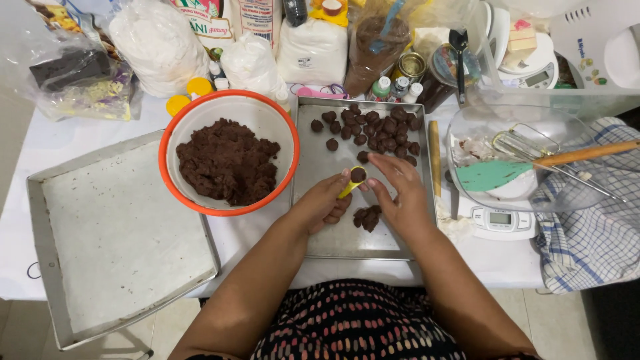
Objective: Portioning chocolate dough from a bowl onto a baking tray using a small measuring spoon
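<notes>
My left hand (325,200) grips a small yellow measuring spoon (351,185) filled with a round of dark chocolate dough (358,175). The fingers of my right hand (399,190) touch that dough at the spoon's bowl. Both hands hover over a metal baking tray (320,227). Several shaped dough balls (377,130) lie at the tray's far end. A loose lump of dough (367,217) rests on the tray under my right hand. An orange-rimmed white bowl (267,120) to the left holds a mass of chocolate dough (227,161).
An empty metal tray (113,233) sits at the left, overhanging the table edge. At the right, a glass bowl (467,127) with mixer beaters and a teal spatula (493,175) stands on a kitchen scale (500,221). A checked cloth (593,227) lies beside it. Bags of flour and jars crowd the back.
</notes>
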